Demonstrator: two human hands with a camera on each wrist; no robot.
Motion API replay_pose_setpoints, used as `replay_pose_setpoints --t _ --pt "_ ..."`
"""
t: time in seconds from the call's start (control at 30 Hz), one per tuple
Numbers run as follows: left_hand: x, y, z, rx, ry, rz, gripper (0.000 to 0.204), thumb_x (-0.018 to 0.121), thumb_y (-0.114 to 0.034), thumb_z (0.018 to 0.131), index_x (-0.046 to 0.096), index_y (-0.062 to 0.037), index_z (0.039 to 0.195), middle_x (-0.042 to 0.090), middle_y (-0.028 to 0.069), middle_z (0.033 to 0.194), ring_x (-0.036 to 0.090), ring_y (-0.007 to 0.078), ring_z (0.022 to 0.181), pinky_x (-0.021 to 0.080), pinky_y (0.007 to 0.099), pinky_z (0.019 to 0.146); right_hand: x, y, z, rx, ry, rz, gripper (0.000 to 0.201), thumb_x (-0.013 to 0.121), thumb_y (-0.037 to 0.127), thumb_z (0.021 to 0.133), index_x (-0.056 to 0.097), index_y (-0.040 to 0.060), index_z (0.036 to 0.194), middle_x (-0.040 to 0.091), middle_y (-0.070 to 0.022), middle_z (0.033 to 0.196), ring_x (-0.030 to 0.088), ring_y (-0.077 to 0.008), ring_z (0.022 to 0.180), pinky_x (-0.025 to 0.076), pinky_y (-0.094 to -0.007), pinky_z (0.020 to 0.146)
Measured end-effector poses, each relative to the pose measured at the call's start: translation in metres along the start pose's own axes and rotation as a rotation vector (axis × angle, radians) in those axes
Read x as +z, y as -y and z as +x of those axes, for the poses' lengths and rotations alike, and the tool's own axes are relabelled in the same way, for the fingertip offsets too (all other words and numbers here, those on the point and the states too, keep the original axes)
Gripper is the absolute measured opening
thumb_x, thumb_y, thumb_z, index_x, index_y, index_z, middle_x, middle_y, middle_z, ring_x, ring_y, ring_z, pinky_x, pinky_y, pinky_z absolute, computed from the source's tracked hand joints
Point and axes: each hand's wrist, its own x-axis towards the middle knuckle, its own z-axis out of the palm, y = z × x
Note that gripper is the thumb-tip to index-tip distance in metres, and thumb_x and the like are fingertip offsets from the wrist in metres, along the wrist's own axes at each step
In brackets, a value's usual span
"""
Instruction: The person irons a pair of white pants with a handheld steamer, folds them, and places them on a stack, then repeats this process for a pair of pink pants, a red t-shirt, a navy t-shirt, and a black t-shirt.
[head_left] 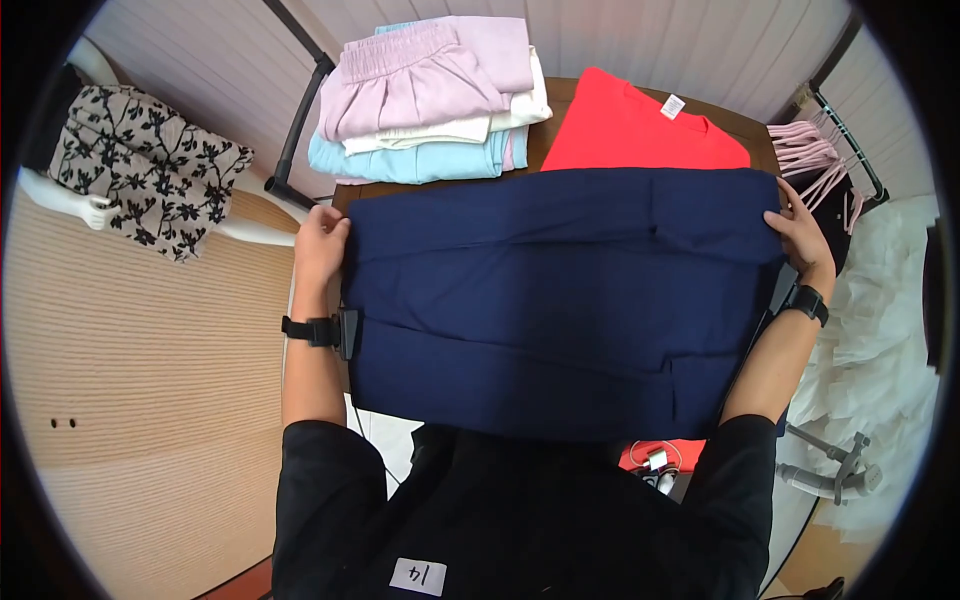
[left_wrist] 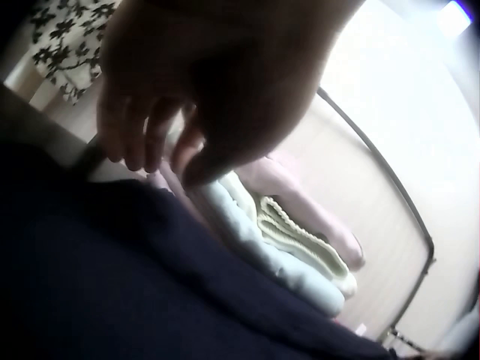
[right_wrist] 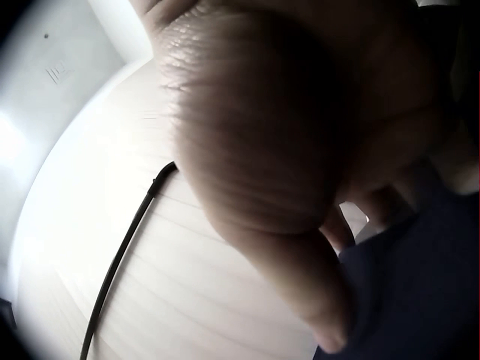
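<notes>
A dark navy cloth garment (head_left: 520, 300) lies spread sideways across the table, its near edge against the person's torso. At its upper left corner the left hand (head_left: 322, 245) pinches the edge; the left wrist view shows that hand (left_wrist: 217, 82) with bent fingers above the navy cloth (left_wrist: 150, 262). On the upper right corner the right hand (head_left: 803, 232) grips the edge between thumb and fingers. In the right wrist view the thumb of the right hand (right_wrist: 262, 135) lies on the navy cloth (right_wrist: 420, 277), and the other fingertips are partly hidden.
Behind the garment, folded pink, white and light blue clothes (head_left: 425, 100) are stacked at the left, beside a red shirt (head_left: 640, 130). A mannequin in a floral skirt (head_left: 145, 165) stands left. Pink hangers (head_left: 805, 150) and white ruffled fabric (head_left: 870, 340) are at the right.
</notes>
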Motion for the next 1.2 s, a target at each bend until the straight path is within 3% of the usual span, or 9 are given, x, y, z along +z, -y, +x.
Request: replay_pose_setpoints --t 0.17,0.33,0.43,0.53,0.77,0.83,0.97,1.03,1.2 --pt "0.004 -0.047 -0.048 0.594 0.200 0.462 0.025 0.076 -0.012 0.077 0.063 -0.0021 0.096 0.060 0.0120 0.096 0.059 0.0290 0.089 0.049 0.0383 0.079 -0.014 -0.007 -0.004 -0.049 0.047 -0.067 0.094 0.069 -0.004 0.071 0.025 0.0073 0.153 0.063 -0.0106 0.116 0.063 -0.0180 0.097 0.050 -0.0300 0.085" --pt "-0.001 -0.048 -0.039 0.729 0.227 0.533 0.011 0.064 -0.003 0.081 0.061 -0.0027 0.092 0.061 0.0129 0.091 0.056 0.0347 0.088 0.047 0.0427 0.077 -0.024 -0.015 0.003 0.040 0.012 -0.110 0.091 0.067 -0.004 0.070 0.031 0.0142 0.152 0.059 -0.0033 0.091 0.059 -0.0136 0.080 0.046 -0.0275 0.068" --pt "-0.019 -0.067 -0.048 0.647 0.122 0.473 0.012 0.064 -0.001 0.080 0.060 -0.0023 0.092 0.060 0.0140 0.087 0.056 0.0354 0.087 0.047 0.0434 0.078 -0.028 -0.014 -0.002 -0.002 -0.025 -0.095 0.086 0.066 -0.004 0.072 0.035 0.0146 0.150 0.056 0.0001 0.082 0.055 -0.0107 0.072 0.041 -0.0257 0.061" --pt "-0.019 -0.058 -0.055 0.641 0.229 0.504 0.016 0.062 0.003 0.077 0.058 -0.0021 0.092 0.059 0.0143 0.088 0.055 0.0352 0.089 0.047 0.0439 0.078 -0.030 -0.012 -0.002 0.012 0.040 -0.065 0.087 0.065 -0.007 0.075 0.027 0.0057 0.151 0.067 -0.0118 0.096 0.067 -0.0225 0.091 0.052 -0.0343 0.083" --pt "-0.012 -0.035 -0.060 0.590 0.249 0.536 0.023 0.061 0.006 0.072 0.059 -0.0025 0.093 0.058 0.0134 0.092 0.055 0.0344 0.093 0.047 0.0432 0.084 -0.017 0.013 -0.008 0.098 -0.145 -0.379 0.072 0.070 -0.001 0.075 0.047 0.0102 0.142 0.058 -0.0051 0.096 0.057 -0.0145 0.084 0.048 -0.0279 0.073" --pt "-0.010 -0.042 -0.064 0.597 0.228 0.527 0.024 0.061 0.006 0.072 0.059 -0.0025 0.094 0.058 0.0135 0.094 0.055 0.0344 0.094 0.047 0.0425 0.085 -0.026 0.026 -0.005 -0.151 -0.092 -0.606 0.062 0.075 0.004 0.074 0.054 0.0079 0.132 0.057 -0.0057 0.103 0.057 -0.0158 0.092 0.048 -0.0291 0.081" --pt "-0.007 -0.047 -0.069 0.627 0.217 0.507 0.022 0.062 0.005 0.075 0.060 -0.0019 0.096 0.060 0.0141 0.101 0.057 0.0345 0.099 0.049 0.0415 0.086 0.117 0.109 -0.075 -0.440 0.156 -0.879 0.037 0.077 0.005 0.072 0.059 0.0024 0.105 0.063 -0.0064 0.101 0.060 -0.0203 0.102 0.048 -0.0328 0.089" --pt "-0.007 -0.044 -0.069 0.617 0.248 0.494 0.021 0.063 0.004 0.076 0.060 -0.0015 0.096 0.061 0.0144 0.102 0.058 0.0348 0.100 0.050 0.0418 0.086 0.162 0.086 -0.066 -0.799 0.416 -1.092 0.037 0.078 0.008 0.070 0.060 0.0040 0.102 0.062 -0.0128 0.101 0.059 -0.0305 0.102 0.049 -0.0377 0.088" --pt "-0.010 -0.038 -0.067 0.591 0.243 0.444 0.017 0.061 0.000 0.080 0.059 -0.0003 0.097 0.064 0.0181 0.096 0.061 0.0391 0.092 0.051 0.0454 0.081 0.216 0.034 -0.066 -0.876 0.190 -1.327 0.029 0.072 0.008 0.073 0.059 0.0041 0.098 0.058 -0.0111 0.100 0.058 -0.0306 0.100 0.050 -0.0405 0.083"
